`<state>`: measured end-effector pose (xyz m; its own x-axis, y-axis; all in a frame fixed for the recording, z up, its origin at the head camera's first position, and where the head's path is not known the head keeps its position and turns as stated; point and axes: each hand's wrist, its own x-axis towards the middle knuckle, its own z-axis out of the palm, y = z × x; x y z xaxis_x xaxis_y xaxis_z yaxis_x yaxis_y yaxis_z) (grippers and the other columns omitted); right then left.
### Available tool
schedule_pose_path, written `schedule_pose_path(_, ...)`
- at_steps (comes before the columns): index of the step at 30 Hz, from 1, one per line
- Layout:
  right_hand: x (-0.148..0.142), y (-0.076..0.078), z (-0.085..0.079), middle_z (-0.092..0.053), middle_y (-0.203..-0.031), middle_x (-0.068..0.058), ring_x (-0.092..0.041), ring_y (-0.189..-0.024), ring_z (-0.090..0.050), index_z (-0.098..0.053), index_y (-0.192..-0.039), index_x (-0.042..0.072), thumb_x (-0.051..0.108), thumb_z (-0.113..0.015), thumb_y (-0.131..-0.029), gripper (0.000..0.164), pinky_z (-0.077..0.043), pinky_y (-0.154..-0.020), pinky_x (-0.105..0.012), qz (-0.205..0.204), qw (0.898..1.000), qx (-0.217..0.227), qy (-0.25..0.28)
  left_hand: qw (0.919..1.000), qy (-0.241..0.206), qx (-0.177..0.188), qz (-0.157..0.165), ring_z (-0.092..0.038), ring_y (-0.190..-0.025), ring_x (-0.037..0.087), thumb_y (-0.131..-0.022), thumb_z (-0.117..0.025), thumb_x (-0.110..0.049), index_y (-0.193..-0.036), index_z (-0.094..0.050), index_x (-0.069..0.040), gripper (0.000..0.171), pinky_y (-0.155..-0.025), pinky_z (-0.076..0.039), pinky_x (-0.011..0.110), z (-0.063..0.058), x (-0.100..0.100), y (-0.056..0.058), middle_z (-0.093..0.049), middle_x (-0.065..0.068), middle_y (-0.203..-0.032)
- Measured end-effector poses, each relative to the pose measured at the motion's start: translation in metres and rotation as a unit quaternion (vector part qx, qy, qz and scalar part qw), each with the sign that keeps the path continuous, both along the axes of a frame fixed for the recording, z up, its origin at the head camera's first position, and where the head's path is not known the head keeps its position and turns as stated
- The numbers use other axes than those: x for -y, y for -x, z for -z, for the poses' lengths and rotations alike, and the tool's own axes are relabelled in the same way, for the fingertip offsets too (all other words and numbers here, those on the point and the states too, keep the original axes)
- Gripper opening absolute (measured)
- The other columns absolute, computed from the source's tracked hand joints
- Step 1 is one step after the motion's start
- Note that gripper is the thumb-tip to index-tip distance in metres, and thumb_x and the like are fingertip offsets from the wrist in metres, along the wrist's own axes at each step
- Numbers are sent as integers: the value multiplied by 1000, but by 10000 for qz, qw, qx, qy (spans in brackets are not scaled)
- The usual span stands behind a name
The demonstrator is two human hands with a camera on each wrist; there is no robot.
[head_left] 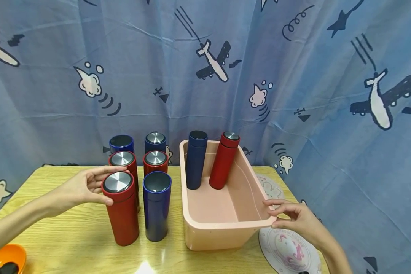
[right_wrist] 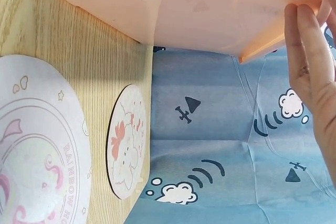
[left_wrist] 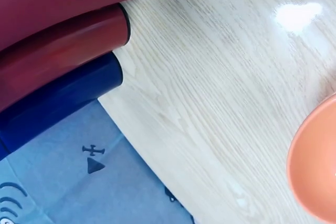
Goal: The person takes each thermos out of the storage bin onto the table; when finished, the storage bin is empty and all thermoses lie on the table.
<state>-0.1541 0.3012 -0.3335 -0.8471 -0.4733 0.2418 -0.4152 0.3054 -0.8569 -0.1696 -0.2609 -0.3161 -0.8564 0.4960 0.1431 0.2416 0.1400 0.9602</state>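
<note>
While my left hand [head_left: 83, 187] is curled partway round the upper body of the tall red cylindrical flask with a brushed-metal lid [head_left: 124, 219], my right hand [head_left: 299, 220] pinches the rim of the pale pink rectangular plastic bin [head_left: 226, 225] at its near right corner. The gripped flask is roughly upright at the near left of the cluster; whether its base bears on the pale wood-grain table [head_left: 72, 232] cannot be determined. Inside the bin, toward its far end, stand a dark blue cylindrical flask with a black lid [head_left: 196, 163] and a second red flask with a metal lid [head_left: 223, 163], the latter apparently leaning right.

Possible faults: a low sideways swing could knock over the glossy blue cylindrical flask [head_left: 156, 219] just beside, or the red flask behind [head_left: 122, 158]. Because I hold the smooth wall high up, a loose grip could let the base swing or slip. Pulling on the rim could shift the bin and topple its contents.

Pose: my left forearm reaches in from the left, thumb on the near side and fingers passing behind the lid. My right forearm rises from the lower right, fingertips over the side edge, thumb at the corner
</note>
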Motion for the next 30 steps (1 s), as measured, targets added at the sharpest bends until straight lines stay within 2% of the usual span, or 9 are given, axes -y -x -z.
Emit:
schedule_pose_path(3, 0, 0, 0, -63, -123, 10, 1, -115, -55, -69, -105, -9, -8, -69, -80, 25, -56, -75, -22, -51, 10000, -15, 43, 9997, 177, -19, -144, -56, -115, 2, -80, -73, 1, -142, -44, -7, 70, -92, -46, 15, 1, 2, 0, -57, -9, -132)
schedule_pose_path(8, 0, 2, 2, -63, -124, 9, 1, -116, -54, -68, -106, -9, -9, -69, -80, 25, -56, -74, -22, -147, 9998, -55, 85, 9985, 489, -22, -257, -54, -112, -5, -80, -74, 1, -143, -31, 11, 76, -90, -47, 15, 7, 15, -1, -49, 17, -139)
schedule_pose_path(12, -1, 2, 2, -63, -125, 9, 1, -116, -54, -67, -107, -10, -9, -68, -81, 26, -56, -74, -22, -167, 9998, 18, 123, 9984, 479, -66, -277, -54, -114, -5, -85, -68, 4, -142, -32, 12, 68, -89, -49, 19, 5, 30, -5, -52, 5, -139)
schedule_pose_path(15, -1, 1, 1, -62, -126, 10, 0, -116, -54, -67, -109, -10, -9, -67, -82, 27, -56, -72, -23, -143, 9997, 119, 129, 9934, 622, -408, -870, -56, -113, -4, -90, -63, 0, -141, -44, 0, 54, -86, -50, 17, -8, 37, -14, -58, -13, -130)
schedule_pose_path(19, 1, 1, 0, -62, -126, 11, -1, -114, -56, -66, -109, -11, -7, -68, -82, 27, -57, -71, -24, -122, 9997, 197, 63, 9765, 636, -705, -1936, -60, -107, -3, -94, -60, -5, -135, -55, -12, 42, -81, -50, 13, -32, 33, -36, -64, -14, -122)
schedule_pose_path(21, 1, 1, -1, -62, -125, 11, -1, -112, -57, -66, -108, -11, -6, -68, -82, 26, -57, -70, -24, -119, 9998, 179, 19, 9765, 287, -697, -2018, -62, -106, 1, -93, -60, -1, -134, -56, -13, 42, -82, -50, 13, -44, 23, -45, -65, -10, -122)
schedule_pose_path(24, 2, 2, -1, -62, -125, 11, -1, -112, -58, -67, -108, -11, -7, -68, -82, 26, -57, -70, -24, -150, 9997, 186, 48, 9821, -336, -609, -1750, -63, -107, 8, -91, -62, 1, -131, -58, -10, 42, -83, -51, 17, -68, -7, -55, -66, -3, -122)
schedule_pose_path(26, 2, 2, 0, -62, -125, 11, -2, -111, -58, -67, -108, -11, -8, -68, -82, 26, -57, -69, -24, -171, 9997, 162, 90, 9853, -798, -479, -1433, -64, -108, 13, -89, -65, 0, -130, -59, -5, 41, -86, -52, 20, -86, -37, -59, -66, 3, -122)
schedule_pose_path(30, 0, 1, 1, -63, -125, 10, -3, -111, -59, -66, -108, -11, -10, -67, -82, 26, -57, -67, -23, -176, 9997, 81, 160, 9888, -942, -284, -1123, -64, -108, 18, -86, -73, -11, -125, -61, -5, 42, -91, -51, 27, -115, -106, -63, -66, 6, -120)
